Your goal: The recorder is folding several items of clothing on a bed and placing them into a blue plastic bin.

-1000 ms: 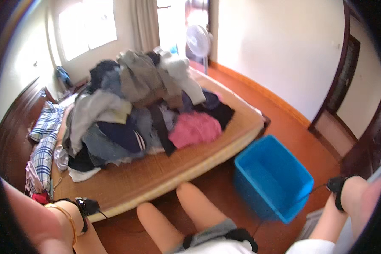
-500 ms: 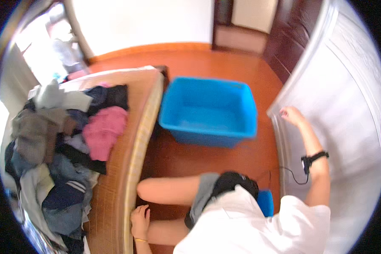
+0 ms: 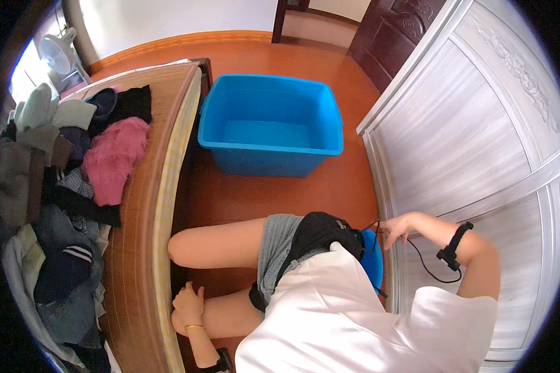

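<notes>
My left hand (image 3: pixel 188 304) rests on my left knee with its fingers apart, holding nothing. It wears a gold-coloured bracelet (image 3: pixel 194 326), and a black strap (image 3: pixel 219 362) circles the forearm. Beside my right hip, my right hand (image 3: pixel 397 229) has its fingers curled in around a thin black cable (image 3: pixel 424 262). This cable runs between the black waist bag (image 3: pixel 330 239) and a device strapped on my right forearm (image 3: pixel 451 248). Just below that hand, a round blue seat or tub (image 3: pixel 372 264) shows partly, mostly hidden by my body.
A large blue plastic bin (image 3: pixel 270 155) stands on the reddish floor in front. To the left, a bed with a woven mat (image 3: pixel 140 261) carries piled clothes, including a fluffy pink garment (image 3: pixel 115 155). A pale wardrobe (image 3: pixel 454 137) rises at right. A fan (image 3: pixel 57 55) stands far left.
My right hand has come down from beside the wardrobe to the cable at my hip. My left hand stays at the knee. The whole view has shifted, moving the bin up and left.
</notes>
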`<state>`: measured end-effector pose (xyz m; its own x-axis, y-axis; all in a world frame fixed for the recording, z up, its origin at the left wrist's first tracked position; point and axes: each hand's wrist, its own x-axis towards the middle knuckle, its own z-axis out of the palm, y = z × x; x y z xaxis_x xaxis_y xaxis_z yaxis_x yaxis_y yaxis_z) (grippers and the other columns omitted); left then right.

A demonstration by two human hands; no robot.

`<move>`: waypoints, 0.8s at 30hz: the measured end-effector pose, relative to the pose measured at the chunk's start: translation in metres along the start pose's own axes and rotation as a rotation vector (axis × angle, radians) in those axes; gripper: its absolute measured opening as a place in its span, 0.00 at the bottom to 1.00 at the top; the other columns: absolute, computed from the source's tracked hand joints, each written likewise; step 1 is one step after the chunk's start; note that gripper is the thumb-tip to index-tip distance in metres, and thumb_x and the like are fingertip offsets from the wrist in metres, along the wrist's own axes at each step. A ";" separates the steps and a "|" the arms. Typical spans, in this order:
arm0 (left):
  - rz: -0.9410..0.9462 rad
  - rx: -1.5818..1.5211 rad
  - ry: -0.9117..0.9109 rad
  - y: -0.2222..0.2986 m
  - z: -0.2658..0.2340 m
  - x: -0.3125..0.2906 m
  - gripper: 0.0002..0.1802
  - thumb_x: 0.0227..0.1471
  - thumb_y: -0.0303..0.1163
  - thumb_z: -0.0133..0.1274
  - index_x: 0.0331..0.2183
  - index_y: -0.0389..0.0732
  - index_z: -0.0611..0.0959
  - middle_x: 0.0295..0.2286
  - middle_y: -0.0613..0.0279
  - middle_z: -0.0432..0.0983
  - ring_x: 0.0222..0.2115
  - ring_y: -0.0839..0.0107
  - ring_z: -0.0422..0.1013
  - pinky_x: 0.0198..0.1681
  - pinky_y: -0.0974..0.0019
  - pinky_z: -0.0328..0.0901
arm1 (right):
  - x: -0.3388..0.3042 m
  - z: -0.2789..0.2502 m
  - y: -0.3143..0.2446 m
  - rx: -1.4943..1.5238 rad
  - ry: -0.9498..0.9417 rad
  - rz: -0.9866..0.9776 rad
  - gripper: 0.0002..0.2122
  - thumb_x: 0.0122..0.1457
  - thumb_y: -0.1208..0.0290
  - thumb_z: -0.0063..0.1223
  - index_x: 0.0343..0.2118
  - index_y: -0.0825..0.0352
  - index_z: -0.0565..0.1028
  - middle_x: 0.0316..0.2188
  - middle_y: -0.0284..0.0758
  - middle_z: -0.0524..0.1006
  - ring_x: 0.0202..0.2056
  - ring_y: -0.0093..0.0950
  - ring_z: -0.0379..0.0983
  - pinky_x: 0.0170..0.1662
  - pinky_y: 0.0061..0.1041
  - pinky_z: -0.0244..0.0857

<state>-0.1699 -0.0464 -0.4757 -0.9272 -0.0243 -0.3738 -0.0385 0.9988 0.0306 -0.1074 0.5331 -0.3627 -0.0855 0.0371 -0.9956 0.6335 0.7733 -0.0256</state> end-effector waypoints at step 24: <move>-0.008 -0.065 0.141 -0.002 0.000 -0.006 0.21 0.53 0.42 0.53 0.44 0.39 0.79 0.35 0.47 0.78 0.34 0.53 0.76 0.37 0.55 0.70 | 0.236 0.079 0.172 -0.605 0.581 0.024 0.34 0.58 0.57 0.51 0.65 0.53 0.49 0.59 0.38 0.61 0.59 0.37 0.59 0.61 0.40 0.51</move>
<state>-0.1637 -0.0485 -0.4738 -0.9696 -0.0427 -0.2408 -0.0661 0.9937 0.0900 0.0422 0.6243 -0.6088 -0.5645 0.2500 -0.7866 0.1323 0.9681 0.2128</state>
